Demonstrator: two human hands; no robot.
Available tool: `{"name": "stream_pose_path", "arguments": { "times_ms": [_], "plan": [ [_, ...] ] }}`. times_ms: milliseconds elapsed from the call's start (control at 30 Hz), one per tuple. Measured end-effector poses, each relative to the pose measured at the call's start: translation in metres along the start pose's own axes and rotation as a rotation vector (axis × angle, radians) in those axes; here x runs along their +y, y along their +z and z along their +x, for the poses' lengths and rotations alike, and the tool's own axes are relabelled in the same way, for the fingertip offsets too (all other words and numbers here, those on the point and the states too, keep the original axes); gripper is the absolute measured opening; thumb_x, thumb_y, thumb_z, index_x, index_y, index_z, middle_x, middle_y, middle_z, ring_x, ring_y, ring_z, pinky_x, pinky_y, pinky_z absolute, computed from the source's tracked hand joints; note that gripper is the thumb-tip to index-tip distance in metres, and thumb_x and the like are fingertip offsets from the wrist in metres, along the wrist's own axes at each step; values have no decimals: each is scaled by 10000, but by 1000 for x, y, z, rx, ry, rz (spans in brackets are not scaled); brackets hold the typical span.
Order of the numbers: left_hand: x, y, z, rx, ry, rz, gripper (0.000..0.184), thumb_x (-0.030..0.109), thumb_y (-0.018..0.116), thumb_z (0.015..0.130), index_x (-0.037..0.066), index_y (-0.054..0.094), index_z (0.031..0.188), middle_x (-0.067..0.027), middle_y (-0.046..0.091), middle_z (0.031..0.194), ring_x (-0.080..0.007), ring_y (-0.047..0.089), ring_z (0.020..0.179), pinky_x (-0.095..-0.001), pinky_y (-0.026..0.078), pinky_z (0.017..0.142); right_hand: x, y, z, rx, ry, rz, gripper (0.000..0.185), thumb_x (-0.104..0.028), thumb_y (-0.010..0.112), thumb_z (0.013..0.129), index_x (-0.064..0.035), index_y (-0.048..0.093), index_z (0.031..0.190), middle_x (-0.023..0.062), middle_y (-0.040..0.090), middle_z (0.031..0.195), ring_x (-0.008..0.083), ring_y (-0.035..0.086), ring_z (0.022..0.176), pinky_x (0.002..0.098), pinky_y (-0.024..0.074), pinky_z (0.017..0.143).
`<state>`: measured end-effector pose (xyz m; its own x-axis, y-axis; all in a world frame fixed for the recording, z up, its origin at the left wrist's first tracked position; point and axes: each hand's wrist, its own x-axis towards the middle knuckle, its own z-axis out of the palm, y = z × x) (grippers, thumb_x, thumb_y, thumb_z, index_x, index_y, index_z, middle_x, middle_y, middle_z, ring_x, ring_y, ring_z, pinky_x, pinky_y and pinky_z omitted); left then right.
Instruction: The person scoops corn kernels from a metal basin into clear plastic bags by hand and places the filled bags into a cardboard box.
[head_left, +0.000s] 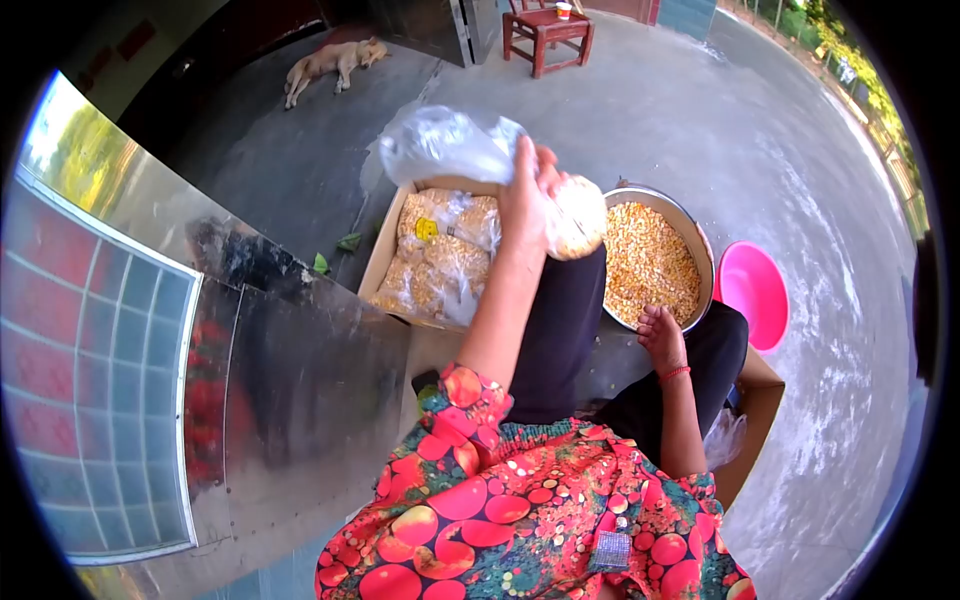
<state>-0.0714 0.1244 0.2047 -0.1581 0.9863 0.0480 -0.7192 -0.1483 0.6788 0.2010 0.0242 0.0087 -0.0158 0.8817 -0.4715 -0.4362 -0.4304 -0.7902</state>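
While left hand (530,200) grips bag (578,220), right hand (663,342) neighbours corn (650,262)

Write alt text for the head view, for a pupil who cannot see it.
The left hand grips a clear plastic bag, while the right hand is loosely open near a round container of yellow kernels. To the left, a cardboard box holds filled bags, and a dog lies on the floor beyond.
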Motion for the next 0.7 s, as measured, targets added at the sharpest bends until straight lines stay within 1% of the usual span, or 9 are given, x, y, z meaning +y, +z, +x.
{"name": "stream_pose_path", "arguments": {
  "times_ms": [200, 300, 333, 367, 467, 533, 567, 633, 700],
  "plan": [
    [47, -77, 37, 345, 133, 338, 336, 378, 475, 909, 95, 519, 732, 58, 307, 488, -82, 341, 480, -278, 444, 689, -5, 4, -6, 23, -10, -71, 298, -355, 441, 904, -91, 553, 985, -1, 584, 813, 113, 549, 680, 261, 448, 628],
    [55, -151, 63, 412, 261, 249, 305, 331, 507, 904, 67, 509, 752, 36, 350, 512, -76, 319, 453, -275, 390, 558, -5, 5, -7, 11, -22, -75, 289, -337, 454, 900, -81, 551, 992, 4, 584, 813, 113, 551, 678, 254, 447, 628],
    [63, -168, 62, 393, 281, 262, 252, 297, 539, 891, 76, 513, 771, 20, 474, 609, -62, 352, 480, -240, 380, 523, -6, 8, -7, 8, -16, -92, 288, -329, 462, 897, -75, 549, 1000, 7, 585, 815, 112, 553, 679, 248, 446, 628],
    [64, -205, 74, 379, 318, 240, 226, 247, 560, 881, 59, 522, 760, 10, 482, 631, -59, 346, 476, -238, 363, 494, -7, 10, -7, 4, -8, -110, 287, -322, 470, 893, -70, 548, 1009, 9, 585, 817, 111, 554, 681, 243, 444, 627],
    [57, -278, 86, 433, 416, 329, 151, 180, 601, 842, 47, 557, 785, -2, 499, 640, -92, 416, 506, -244, 400, 525, -4, 13, -4, -7, 33, -120, 270, -289, 490, 887, -64, 544, 1025, 14, 587, 821, 106, 557, 682, 233, 442, 628],
    [37, -334, 89, 427, 455, 843, 146, 141, 632, 788, 20, 587, 857, -32, 562, 696, -150, 529, 597, -272, 450, 601, -5, 17, -4, -1, 31, -136, 255, -270, 494, 886, -62, 544, 1027, 15, 587, 822, 102, 556, 680, 232, 442, 629],
    [29, -348, 83, 427, 439, 846, 146, 141, 632, 788, 20, 587, 857, -32, 562, 696, -150, 529, 597, -272, 450, 601, -5, 18, -5, -1, 22, -154, 242, -250, 498, 885, -61, 543, 1028, 15, 588, 822, 99, 555, 678, 230, 443, 630],
    [10, -373, 71, 541, 134, 936, 282, 154, 660, 739, -18, 591, 953, -78, 619, 840, -189, 595, 766, -297, 466, 691, -5, 16, -5, 4, 29, -153, 227, -235, 497, 886, -61, 543, 1024, 13, 586, 820, 96, 554, 674, 229, 442, 631],
    [-9, -399, 65, 536, 90, 1074, 355, 193, 675, 728, 11, 591, 1021, -107, 640, 930, -234, 616, 830, -343, 477, 703, -4, 16, -8, 1, 41, -154, 213, -220, 497, 887, -61, 543, 1020, 12, 584, 819, 93, 552, 670, 228, 441, 632]
  ]
}}
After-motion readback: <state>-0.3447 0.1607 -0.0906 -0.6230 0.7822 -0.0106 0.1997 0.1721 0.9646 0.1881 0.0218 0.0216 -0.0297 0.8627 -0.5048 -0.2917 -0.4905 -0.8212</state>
